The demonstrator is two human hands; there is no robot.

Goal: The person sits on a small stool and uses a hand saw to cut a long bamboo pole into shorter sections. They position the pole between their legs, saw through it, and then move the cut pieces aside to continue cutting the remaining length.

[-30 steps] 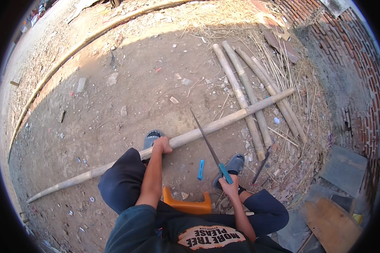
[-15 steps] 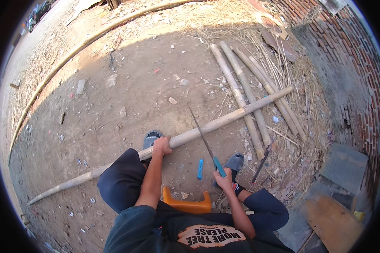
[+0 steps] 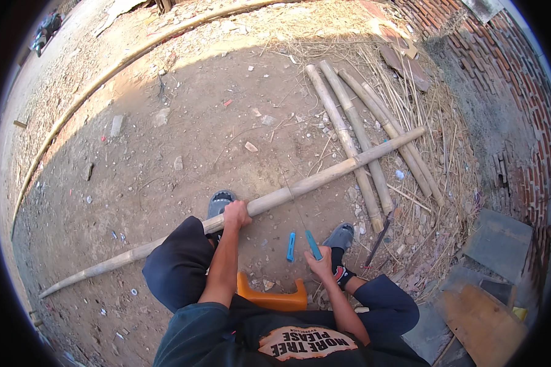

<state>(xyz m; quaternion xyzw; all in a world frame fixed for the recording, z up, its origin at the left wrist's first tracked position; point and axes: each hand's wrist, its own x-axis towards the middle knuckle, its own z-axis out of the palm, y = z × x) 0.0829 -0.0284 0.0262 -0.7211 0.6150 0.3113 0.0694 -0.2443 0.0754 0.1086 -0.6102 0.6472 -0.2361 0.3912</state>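
Grasping pole (image 3: 269, 200) from above w/ L hand (image 3: 236, 214), wrapping fingers over it close by L shoe (image 3: 221, 200). Clenching saw (image 3: 313, 243) by its teal handle in R hand (image 3: 321, 264), on near side of pole, up & L of R knee (image 3: 386, 303). Pointing blade (image 3: 299, 214) away from body, angled slightly L, across pole to R of L hand; showing it nearly edge-on & faint, so can't tell if cutting in or only touching. Got pole set diagonally: from low L, passing under L knee (image 3: 177, 260), then by L shoe (can't tell if touching), on up to R, w/ far end lying across top of 4 short poles (image 3: 332, 116). Keeping R shoe (image 3: 341, 235) well apart from pole, near R hand. Can see orange stool (image 3: 275, 299) betw. legs, partly hidden by dark shirt (image 3: 226, 324); small blue piece (image 3: 291, 246) on dirt (image 3: 165, 140) just L of saw handle; dark bar (image 3: 379, 243) to R of R shoe. Also straw (image 3: 434, 116) around short poles, brick wall (image 3: 520, 92) at far R, grey sheet (image 3: 499, 244) & brown board (image 3: 480, 318) low R, long pole (image 3: 98, 82) curving along upper L, motorbike (image 3: 46, 30) at top L. Mostly shaded here, w/ sunlit ground along top & upper L.
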